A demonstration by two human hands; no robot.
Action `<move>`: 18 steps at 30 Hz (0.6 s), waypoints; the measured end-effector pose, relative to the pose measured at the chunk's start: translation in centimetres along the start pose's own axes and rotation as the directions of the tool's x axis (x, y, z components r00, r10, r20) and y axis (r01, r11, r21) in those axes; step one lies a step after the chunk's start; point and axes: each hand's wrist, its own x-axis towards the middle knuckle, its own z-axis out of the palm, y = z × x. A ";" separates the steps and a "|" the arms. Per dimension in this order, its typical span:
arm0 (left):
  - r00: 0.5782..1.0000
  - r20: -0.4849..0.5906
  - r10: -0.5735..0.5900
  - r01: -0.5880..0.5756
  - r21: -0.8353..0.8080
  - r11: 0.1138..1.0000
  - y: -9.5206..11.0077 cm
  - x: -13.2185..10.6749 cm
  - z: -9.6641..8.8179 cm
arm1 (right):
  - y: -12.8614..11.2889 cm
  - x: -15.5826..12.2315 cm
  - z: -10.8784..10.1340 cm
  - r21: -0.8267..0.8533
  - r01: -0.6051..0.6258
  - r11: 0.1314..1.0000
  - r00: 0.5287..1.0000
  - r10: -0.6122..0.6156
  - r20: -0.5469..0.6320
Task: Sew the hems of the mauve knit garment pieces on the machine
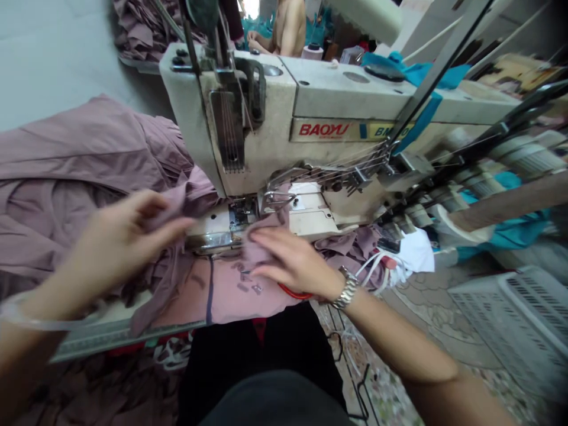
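Dark trousers (pixel 261 378) are seen nearest the camera, just below the near edge of the work table. A cream-coloured industrial sewing machine (pixel 284 112), labelled BAOYU, occupies the centre of the scene. A large mass of mauve fabric (pixel 75 183) is piled at the left and extends across the table to the needle area. A white plastic crate (pixel 510 325) is positioned on the floor at the near right. Teal fabric (pixel 501 234) is located at the right, beyond the machine. The bare arm of another person (pixel 288 29) is visible at the far side of the machine.

The hands are held apart, and the presser foot (pixel 242 213) is located between them, slightly farther away. The left hand (pixel 119 248) is laid over a fold of the fabric; whether the fold is pinched cannot be determined. The right hand (pixel 288 257) is spread flat on the fabric, just to the right of the presser foot. A metal wristwatch (pixel 347 290) is worn on the right wrist. A red loop (pixel 295 291) is seen just below the right hand. Small fabric scraps (pixel 246 283) are scattered on the near panel.
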 end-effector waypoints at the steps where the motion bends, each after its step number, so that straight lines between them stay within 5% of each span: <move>1: 0.983 0.069 0.169 -0.167 -0.033 0.985 1.3 0.1 1.3 | 0.1 0.7 0.3 -0.142 0.125 0.982 0.983 -0.104 0.148; 4: 0.856 0.154 0.494 -0.514 0.146 0.845 3.0 0.0 4.2 | 1.3 1.8 0.0 -0.491 0.233 0.840 0.952 -0.094 0.291; 9: 0.764 0.088 0.639 -0.606 0.437 0.665 2.7 -0.7 4.8 | 2.9 0.7 -1.6 -0.555 0.304 0.775 0.941 -0.152 0.303; 13: 0.780 0.034 0.625 -0.581 0.412 0.702 3.3 -1.1 4.7 | 2.0 0.2 -1.2 -0.479 0.359 0.801 0.929 -0.257 0.267; 18: 0.822 0.032 0.568 -0.544 0.337 0.768 3.3 -1.9 4.7 | 1.3 0.5 -1.0 -0.476 0.248 0.844 0.953 -0.125 0.275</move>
